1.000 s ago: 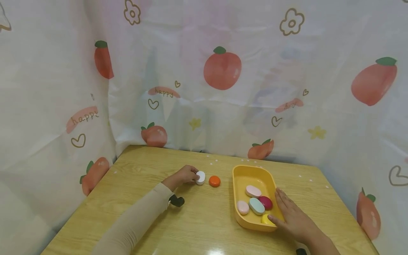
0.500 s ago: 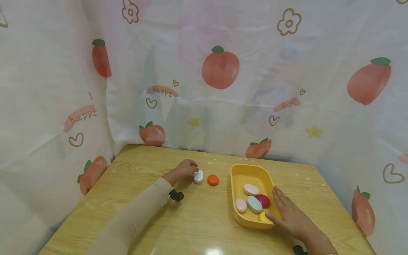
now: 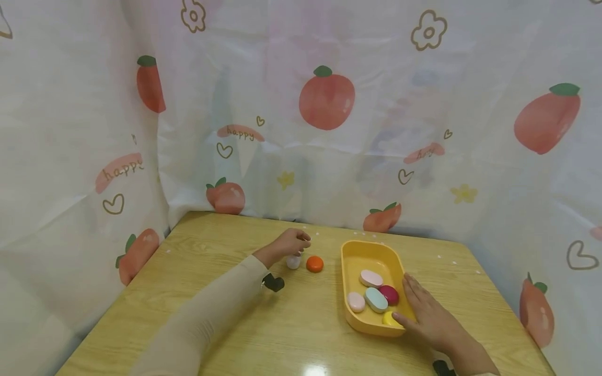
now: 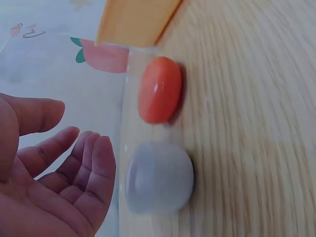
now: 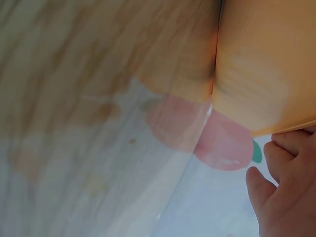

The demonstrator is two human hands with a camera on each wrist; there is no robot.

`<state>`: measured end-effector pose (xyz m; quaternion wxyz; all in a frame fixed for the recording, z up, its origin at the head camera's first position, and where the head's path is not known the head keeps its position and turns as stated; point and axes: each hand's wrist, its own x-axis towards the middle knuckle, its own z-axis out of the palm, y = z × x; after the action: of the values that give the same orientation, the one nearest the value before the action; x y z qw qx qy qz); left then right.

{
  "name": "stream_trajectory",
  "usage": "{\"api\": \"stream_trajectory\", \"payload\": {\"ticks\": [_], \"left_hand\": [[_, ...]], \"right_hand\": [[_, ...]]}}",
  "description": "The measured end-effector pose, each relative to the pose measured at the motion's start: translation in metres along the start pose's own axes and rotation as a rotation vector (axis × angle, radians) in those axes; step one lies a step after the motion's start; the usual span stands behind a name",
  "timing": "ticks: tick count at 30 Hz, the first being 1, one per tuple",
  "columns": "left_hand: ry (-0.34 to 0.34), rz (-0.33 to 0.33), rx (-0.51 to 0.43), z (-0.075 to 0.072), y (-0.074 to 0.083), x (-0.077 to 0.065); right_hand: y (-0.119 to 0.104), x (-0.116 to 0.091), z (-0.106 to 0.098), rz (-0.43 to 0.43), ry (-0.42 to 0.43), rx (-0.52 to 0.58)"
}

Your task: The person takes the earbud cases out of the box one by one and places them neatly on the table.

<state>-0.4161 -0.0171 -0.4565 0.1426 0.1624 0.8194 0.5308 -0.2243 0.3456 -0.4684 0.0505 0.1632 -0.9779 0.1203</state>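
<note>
My left hand (image 3: 288, 244) hovers just above a white, rounded, thick piece (image 3: 293, 263), its fingers loosely bent around nothing. In the left wrist view a gap shows between those fingers and the white piece (image 4: 160, 177). Beside it on the table lies a smooth orange oval piece (image 3: 314, 263). My right hand (image 3: 432, 318) rests along the right side of a yellow tray (image 3: 369, 257), fingers straight on the outside and thumb over the rim. Inside the tray are several pebble-like pieces: pale pink ones (image 3: 371, 278), a light green one (image 3: 376, 300), a crimson one (image 3: 389, 295) and a yellow one (image 3: 390, 318).
The wooden table (image 3: 226, 240) ends at a white curtain (image 3: 329, 172) printed with fruit, which hangs behind and along the sides. Small white specks lie near the table's back edge.
My left hand has let go of the white piece, risen off it and moved a little right. White and orange pieces stay put. My right hand keeps its place on the tray.
</note>
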Motion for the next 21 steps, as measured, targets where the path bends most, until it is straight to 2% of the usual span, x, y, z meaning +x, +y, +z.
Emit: {"api": "stream_trajectory", "payload": {"ticks": [6, 10, 21], "left_hand": [[-0.004, 0.043, -0.036, 0.01, 0.009, 0.005], [-0.03, 0.073, -0.061, 0.018, 0.019, 0.008], [-0.114, 0.095, -0.143, 0.044, 0.048, 0.01]], "right_hand": [[-0.002, 0.001, -0.004, -0.011, 0.0, 0.003], [-0.003, 0.002, -0.005, -0.017, 0.0, -0.002], [-0.005, -0.002, -0.002, -0.02, 0.002, -0.006]]}}
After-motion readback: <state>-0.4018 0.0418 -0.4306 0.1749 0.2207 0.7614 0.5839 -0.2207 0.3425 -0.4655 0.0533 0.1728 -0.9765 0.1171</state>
